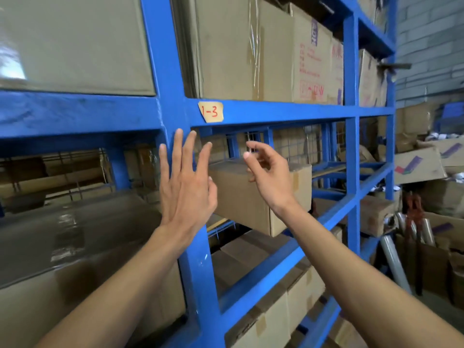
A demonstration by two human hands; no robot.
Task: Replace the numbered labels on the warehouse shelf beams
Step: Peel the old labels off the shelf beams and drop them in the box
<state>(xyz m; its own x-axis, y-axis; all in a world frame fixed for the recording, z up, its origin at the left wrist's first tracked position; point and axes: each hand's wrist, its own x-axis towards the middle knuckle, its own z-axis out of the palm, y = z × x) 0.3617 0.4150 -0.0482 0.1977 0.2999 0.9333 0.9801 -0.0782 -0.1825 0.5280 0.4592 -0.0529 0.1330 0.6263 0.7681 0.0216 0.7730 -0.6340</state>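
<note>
**Both hands raised below the "1-3" label**

A warehouse aisle fills the frame: blue steel shelving (173, 71) stacked with cardboard boxes, a grey block wall at the upper right, and loose cartons piled at the right edge. On the horizontal beam (288, 112) just above centre sits a tan label (211, 112) with "1-3" handwritten in red, stuck just right of the upright post.

The left hand (184, 187) is lifted with its back to the camera, fingers straight and spread, fingertips near the post below the beam; it holds nothing. The right hand (267, 175) is raised beside it at centre, wrist bent, fingers loosely curled and apart, empty, in front of a cardboard box (241, 204) on the shelf below. Neither hand touches the label.
</note>
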